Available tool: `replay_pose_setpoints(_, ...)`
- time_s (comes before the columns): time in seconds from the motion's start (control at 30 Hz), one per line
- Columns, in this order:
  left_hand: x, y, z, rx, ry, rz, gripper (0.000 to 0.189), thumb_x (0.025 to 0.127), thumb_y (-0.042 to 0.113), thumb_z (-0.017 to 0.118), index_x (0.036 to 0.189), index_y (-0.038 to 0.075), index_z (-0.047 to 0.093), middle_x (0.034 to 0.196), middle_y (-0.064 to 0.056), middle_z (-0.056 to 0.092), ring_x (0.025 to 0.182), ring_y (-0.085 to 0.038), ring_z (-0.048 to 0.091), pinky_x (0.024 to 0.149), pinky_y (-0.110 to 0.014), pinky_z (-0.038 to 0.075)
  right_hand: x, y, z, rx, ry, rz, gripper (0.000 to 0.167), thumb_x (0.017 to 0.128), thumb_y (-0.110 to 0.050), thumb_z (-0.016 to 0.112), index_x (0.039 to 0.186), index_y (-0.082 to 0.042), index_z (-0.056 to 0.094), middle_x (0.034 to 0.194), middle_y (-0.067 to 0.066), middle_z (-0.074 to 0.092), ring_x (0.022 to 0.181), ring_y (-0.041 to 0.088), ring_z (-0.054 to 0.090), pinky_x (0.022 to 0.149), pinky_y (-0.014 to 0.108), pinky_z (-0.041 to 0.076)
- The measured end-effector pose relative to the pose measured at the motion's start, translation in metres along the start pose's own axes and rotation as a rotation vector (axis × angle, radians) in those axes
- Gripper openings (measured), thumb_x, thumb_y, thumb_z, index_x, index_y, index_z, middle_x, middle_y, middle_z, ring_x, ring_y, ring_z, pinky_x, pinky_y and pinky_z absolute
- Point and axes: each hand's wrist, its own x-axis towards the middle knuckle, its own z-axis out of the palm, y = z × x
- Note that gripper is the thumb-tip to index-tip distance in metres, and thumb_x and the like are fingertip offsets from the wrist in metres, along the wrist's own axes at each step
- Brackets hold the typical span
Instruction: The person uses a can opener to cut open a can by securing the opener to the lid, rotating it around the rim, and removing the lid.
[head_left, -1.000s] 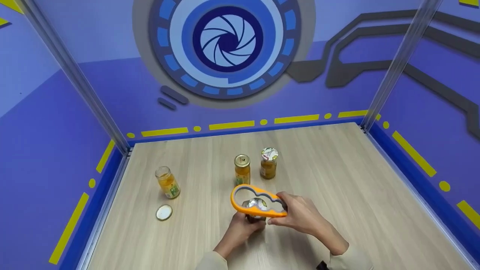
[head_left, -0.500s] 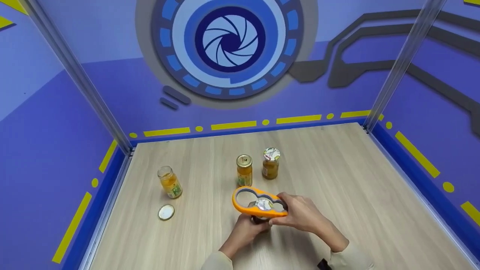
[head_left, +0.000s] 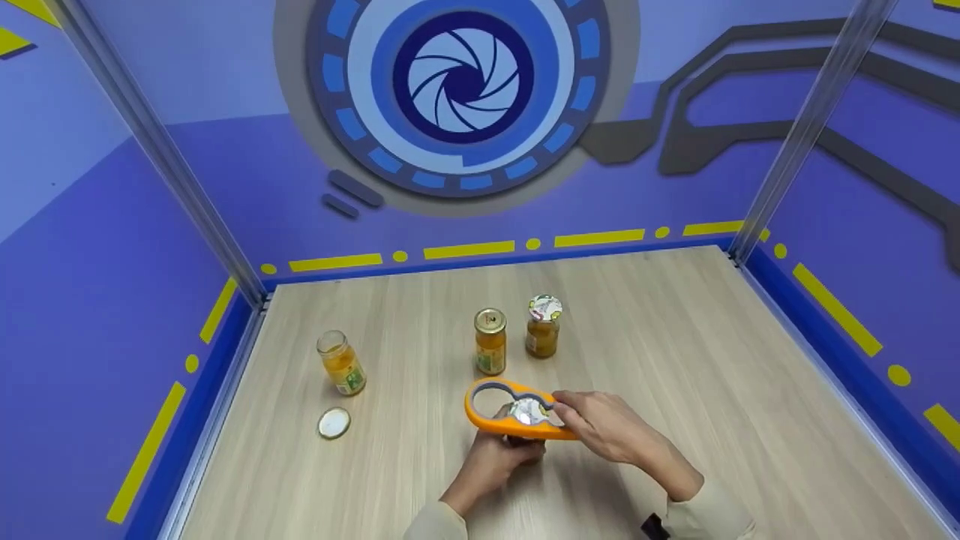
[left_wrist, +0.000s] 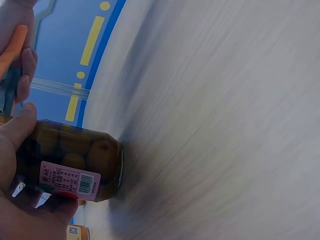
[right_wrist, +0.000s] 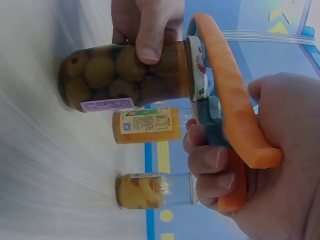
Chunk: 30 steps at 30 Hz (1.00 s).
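Since the earlier frames, the grey-lined orange jar opener [head_left: 517, 427] has been drawn slightly toward the person, so that the base of the gold-lidded jar [head_left: 490, 354] is now seen clear of it, and the hold of the right hand [head_left: 611, 429] on the opener's end has been shifted.

The opener is held on the person's side of the gold-lidded jar. Its right end is clasped in the narrow grip of the right hand, which is set nearer and to the right of that jar. A jar of round brownish fruit [left_wrist: 75, 152] is held by the left hand [head_left: 489, 459], nearer the person than the gold-lidded jar; the glass is wrapped by a snug grip, and a pink label [left_wrist: 70, 179] with a barcode is shown on its side. The patterned lid [head_left: 529, 411] of this jar is framed within the opener in the head view; whether it is clamped cannot be told.

Just right of the gold-lidded jar and slightly behind it, a patterned-lid jar [head_left: 542, 339] is stood upright. Well to the left of the gold-lidded jar, an uncapped jar of yellow fruit [head_left: 343, 369] is placed on the wood-grained surface [head_left: 675, 337]; a loose lid [head_left: 334, 423], white side up, is laid farther toward the person.
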Motion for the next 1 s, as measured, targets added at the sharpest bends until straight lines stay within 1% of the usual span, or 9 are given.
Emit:
replay_pose_setpoints(0.03,0.0,0.001,0.0,-0.005,0.0,-0.012,0.059,0.085,0.02,0.086,0.138,0.015,0.059,0.135,0.001,0.061,0.126,-0.017,0.054,0.11,-0.045,0.044,0.0,0.0,-0.001,-0.001,-0.01,0.008,0.039,0.109,-0.028,0.048,0.129,-0.002,0.068,0.12,0.01,0.073,0.104,0.024,0.07,0.089,0.048,0.056)
replay_pose_setpoints(0.13,0.001,0.002,0.001,-0.003,-0.011,-0.034,0.062,0.084,0.021,0.087,0.14,0.015,0.058,0.137,0.001,0.061,0.129,-0.018,0.054,0.113,-0.048,0.041,0.0,-0.001,-0.003,-0.004,-0.07,0.051,0.037,0.105,-0.025,0.051,0.131,-0.002,0.064,0.111,0.007,0.072,0.093,0.017,0.066,0.082,0.044,0.056)
replay_pose_setpoints(0.3,0.002,0.004,0.002,0.018,-0.028,-0.023,0.068,0.084,0.022,0.088,0.143,0.012,0.056,0.139,0.0,0.06,0.132,-0.021,0.053,0.115,-0.05,0.039,0.005,-0.001,-0.011,0.015,-0.226,0.112,0.044,0.102,-0.034,0.052,0.135,-0.006,0.055,0.091,-0.003,0.064,0.076,0.012,0.057,0.07,0.036,0.05)
replay_pose_setpoints(0.43,0.001,0.005,0.003,0.032,-0.022,-0.011,0.075,0.083,0.021,0.088,0.147,0.008,0.051,0.141,-0.004,0.059,0.133,-0.024,0.053,0.114,-0.051,0.039,0.009,-0.001,-0.017,0.023,-0.311,0.115,0.051,0.102,-0.041,0.053,0.141,-0.008,0.049,0.087,-0.003,0.062,0.074,0.012,0.057,0.072,0.036,0.051)
replay_pose_setpoints(0.53,0.0,0.006,0.004,0.037,-0.022,-0.011,0.078,0.083,0.021,0.088,0.149,0.005,0.049,0.143,-0.007,0.058,0.133,-0.026,0.052,0.114,-0.052,0.039,0.009,-0.003,-0.02,0.005,-0.353,0.133,0.058,0.103,-0.046,0.052,0.146,-0.008,0.045,0.098,0.001,0.066,0.084,0.015,0.06,0.082,0.042,0.053)
replay_pose_setpoints(0.7,0.0,0.008,0.002,0.068,-0.026,-0.023,0.08,0.083,0.024,0.088,0.15,0.004,0.047,0.145,-0.009,0.056,0.135,-0.028,0.051,0.115,-0.054,0.037,0.01,-0.008,-0.021,-0.046,-0.395,0.162,0.067,0.105,-0.051,0.047,0.154,-0.006,0.038,0.126,0.014,0.066,0.113,0.026,0.064,0.101,0.049,0.05)
replay_pose_setpoints(0.9,0.0,0.005,-0.001,0.112,-0.02,0.039,0.078,0.086,0.024,0.086,0.148,0.0,0.047,0.143,-0.012,0.057,0.134,-0.03,0.052,0.114,-0.053,0.039,0.011,-0.011,-0.019,-0.077,-0.399,0.113,0.066,0.107,-0.045,0.043,0.156,-0.001,0.033,0.133,0.022,0.063,0.122,0.033,0.061,0.105,0.05,0.047)
replay_pose_setpoints(0.97,-0.001,0.003,-0.001,0.119,-0.016,0.037,0.078,0.086,0.026,0.086,0.149,0.0,0.047,0.144,-0.012,0.057,0.135,-0.03,0.052,0.114,-0.054,0.039,0.01,-0.013,-0.018,-0.068,-0.393,0.145,0.066,0.107,-0.046,0.043,0.155,-0.002,0.034,0.137,0.023,0.06,0.123,0.035,0.061,0.105,0.051,0.047)
replay_pose_setpoints(1.0,-0.001,0.002,0.0,0.121,-0.01,0.034,0.08,0.086,0.026,0.086,0.149,-0.001,0.046,0.145,-0.013,0.056,0.135,-0.03,0.052,0.113,-0.054,0.039,0.008,-0.015,-0.016,-0.062,-0.366,0.166,0.065,0.107,-0.046,0.045,0.153,-0.002,0.036,0.139,0.023,0.059,0.122,0.036,0.061,0.104,0.052,0.047)
